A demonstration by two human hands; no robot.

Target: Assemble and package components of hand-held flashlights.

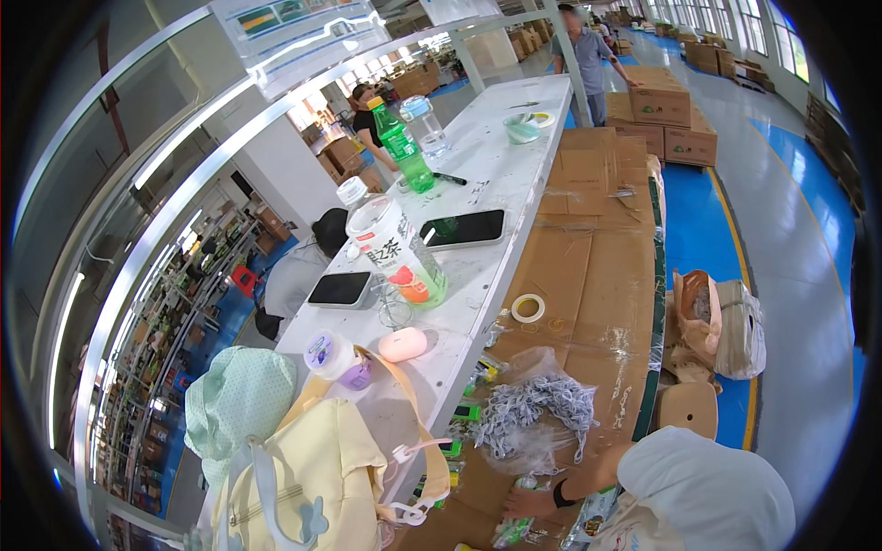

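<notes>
Neither my left hand nor my right hand shows in the head view. Nearest to me, at the lower left, is a pale yellow bag (317,459) with grey straps, beside a mint green dotted cloth (241,399). At the lower right a co-worker in a white cap (707,487) reaches over the cardboard-covered worktop. This person's hand (528,503), with a black band at the wrist, rests on small green-and-clear packets; whether it grips one I cannot tell. A clear plastic bag of grey cords or chains (537,413) lies just beyond it.
A raised white shelf (482,184) bears a fruit-tea bottle (395,253), a green bottle (401,147), two phones (464,230), a small purple-and-white jar (337,358) and a pink case (402,344). A tape roll (528,309) lies on the cardboard (588,294). A stool (687,410) stands right.
</notes>
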